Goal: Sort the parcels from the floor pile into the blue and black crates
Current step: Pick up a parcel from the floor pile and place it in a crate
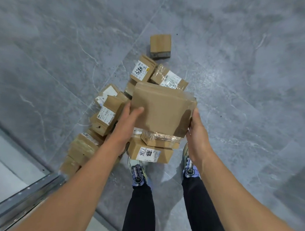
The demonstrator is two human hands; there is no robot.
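Cardboard parcel pile (106,118) beneath box (161,108), shoes (138,171) nearby

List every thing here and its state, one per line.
Pile: heaped on floor.
Held box: held above the pile, plain side up.
Left hand: grips its left edge.
Right hand: grips its right edge.
Lone box: on floor, apart from pile.

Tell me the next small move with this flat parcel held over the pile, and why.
Probably flip the flat parcel over to find its label. The left hand and right hand grip its side edges above the pile, but the face showing is plain cardboard, and neither crate is in view.
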